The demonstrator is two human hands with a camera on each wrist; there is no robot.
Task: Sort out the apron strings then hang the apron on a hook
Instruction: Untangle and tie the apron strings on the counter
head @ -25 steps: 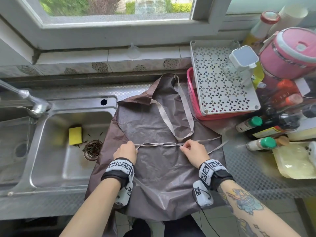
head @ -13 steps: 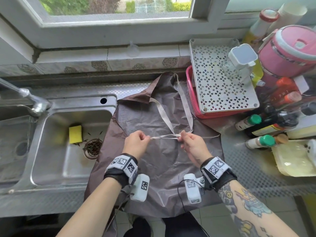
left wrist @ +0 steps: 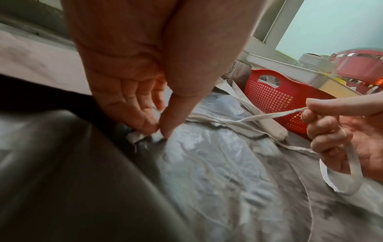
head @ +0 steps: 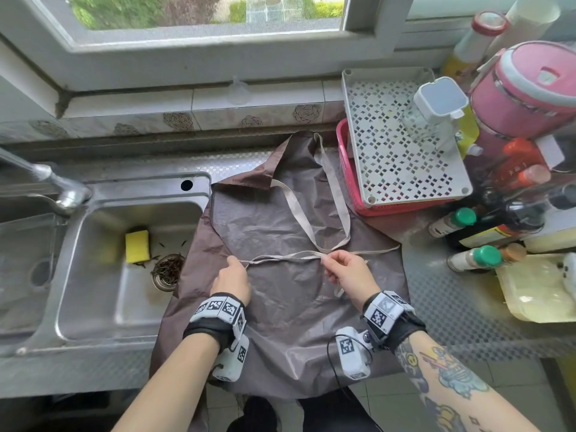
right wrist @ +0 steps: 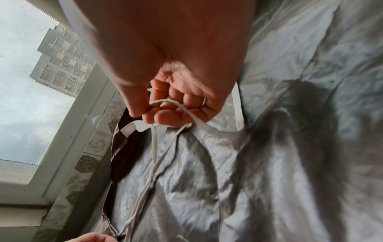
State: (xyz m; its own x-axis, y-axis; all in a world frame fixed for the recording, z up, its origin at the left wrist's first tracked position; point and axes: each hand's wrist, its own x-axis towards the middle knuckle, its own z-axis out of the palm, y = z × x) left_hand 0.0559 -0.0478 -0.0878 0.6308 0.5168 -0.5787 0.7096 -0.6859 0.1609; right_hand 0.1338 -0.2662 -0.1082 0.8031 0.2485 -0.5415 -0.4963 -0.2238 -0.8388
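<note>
apron (head: 290, 294): lying flat on worktop (head: 467, 307), just R of sink (head: 103, 275), hem hanging over front edge
L hand (head: 232, 279): fingers (left wrist: 145, 121) pinching waist string (head: 280, 257) down on apron
R hand (head: 349, 271): fingers (right wrist: 165, 114) curling round same string, lifting it
neck loop (head: 311, 213): lying on bib, twd window

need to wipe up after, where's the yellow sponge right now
In the head view the yellow sponge lies in the sink basin at left, beside the drain strainer and left of the apron.

left hand (head: 232, 280) pinches string (head: 282, 258) | right hand (head: 349, 272) pinches string | apron (head: 280, 307) flat
</note>
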